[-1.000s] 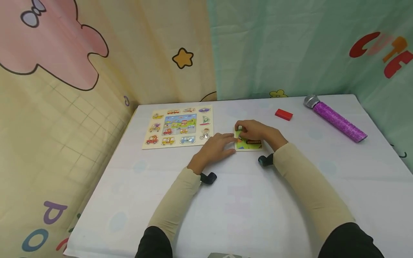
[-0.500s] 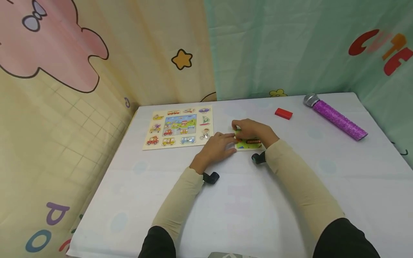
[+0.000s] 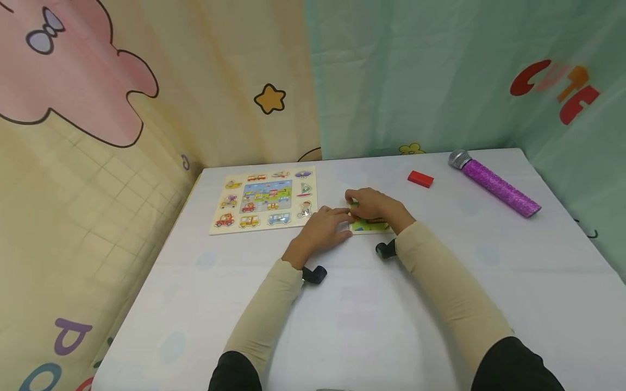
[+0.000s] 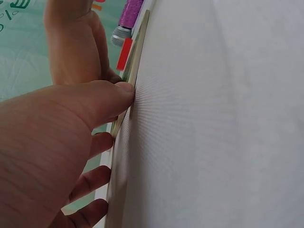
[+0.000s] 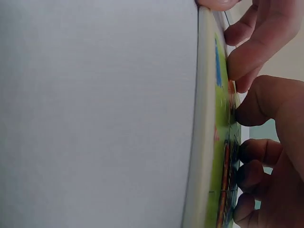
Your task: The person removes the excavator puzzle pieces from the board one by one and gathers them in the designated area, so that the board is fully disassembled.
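A small jigsaw board (image 3: 369, 228) with a green picture lies flat on the white table, right of centre. My left hand (image 3: 319, 231) rests at its left side. In the left wrist view the thumb (image 4: 116, 95) touches the board's edge, while the other fingers are spread. My right hand (image 3: 375, 206) bends over the top of the board and covers much of it. The right wrist view has the right thumb and several fingertips on the printed surface (image 5: 221, 156). Whether they pinch a piece is hidden.
To the left lies a larger cream board (image 3: 264, 221) with vehicle pictures. A red block (image 3: 420, 179) and a purple glitter microphone (image 3: 501, 187) lie toward the back right. Printed curtains (image 3: 415, 81) hang behind the table (image 3: 352, 326).
The right hand has shifted slightly left over the small board, covering more of its left part. The left hand stays at the board's left edge. The head view has tilted slightly.
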`<action>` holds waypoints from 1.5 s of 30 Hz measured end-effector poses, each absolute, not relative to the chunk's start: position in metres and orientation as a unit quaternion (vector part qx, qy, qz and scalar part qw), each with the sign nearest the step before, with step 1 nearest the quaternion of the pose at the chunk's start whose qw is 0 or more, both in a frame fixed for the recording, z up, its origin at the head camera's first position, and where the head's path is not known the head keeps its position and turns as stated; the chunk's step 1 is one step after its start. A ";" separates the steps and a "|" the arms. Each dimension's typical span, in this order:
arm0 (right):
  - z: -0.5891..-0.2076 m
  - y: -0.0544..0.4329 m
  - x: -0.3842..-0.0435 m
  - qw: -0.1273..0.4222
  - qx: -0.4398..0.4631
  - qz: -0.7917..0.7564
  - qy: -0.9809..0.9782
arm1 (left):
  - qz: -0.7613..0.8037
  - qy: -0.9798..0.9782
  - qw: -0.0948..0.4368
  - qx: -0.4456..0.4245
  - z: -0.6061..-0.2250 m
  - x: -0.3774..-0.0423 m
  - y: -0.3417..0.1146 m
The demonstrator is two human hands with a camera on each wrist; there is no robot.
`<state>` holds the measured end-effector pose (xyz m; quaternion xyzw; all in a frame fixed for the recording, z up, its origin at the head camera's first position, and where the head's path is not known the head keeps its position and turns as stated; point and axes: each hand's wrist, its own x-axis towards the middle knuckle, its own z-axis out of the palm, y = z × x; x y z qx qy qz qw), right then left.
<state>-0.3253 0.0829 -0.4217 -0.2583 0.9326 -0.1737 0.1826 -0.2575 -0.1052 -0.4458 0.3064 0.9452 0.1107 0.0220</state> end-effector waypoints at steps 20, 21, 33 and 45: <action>-0.424 0.077 -0.328 0.175 -0.251 -0.140 0.942 | 0.094 0.948 0.009 0.304 -0.449 -0.256 -0.107; -0.424 0.077 -0.328 0.175 -0.251 -0.137 0.942 | 0.094 0.948 0.008 0.304 -0.450 -0.255 -0.107; -0.428 0.078 -0.333 0.154 -0.262 -0.117 0.946 | 0.091 0.947 0.005 0.309 -0.451 -0.256 -0.105; -0.430 0.080 -0.340 0.151 -0.269 -0.144 0.940 | 0.069 0.952 0.003 0.298 -0.449 -0.254 -0.104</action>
